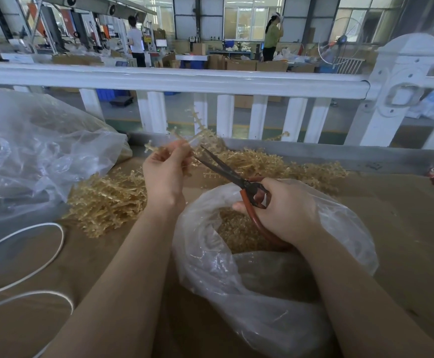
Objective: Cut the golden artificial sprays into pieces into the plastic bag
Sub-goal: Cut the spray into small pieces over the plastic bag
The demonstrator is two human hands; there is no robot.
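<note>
Left hand [165, 174] pinches a branching golden plastic spray [184, 135] above the open clear plastic bag [236, 267]. Right hand [285, 210], fingers curled, grips red-handled scissors [226, 171], blades parted. Best to snip over the bag's mouth.

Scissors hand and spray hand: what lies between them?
In the head view, the open scissors blades bridge the gap from the right hand toward the spray pinched by the left hand; below lies brown cardboard.

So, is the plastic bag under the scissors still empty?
No: the plastic bag below the scissors in the right hand already holds a heap of golden cut pieces.
</note>
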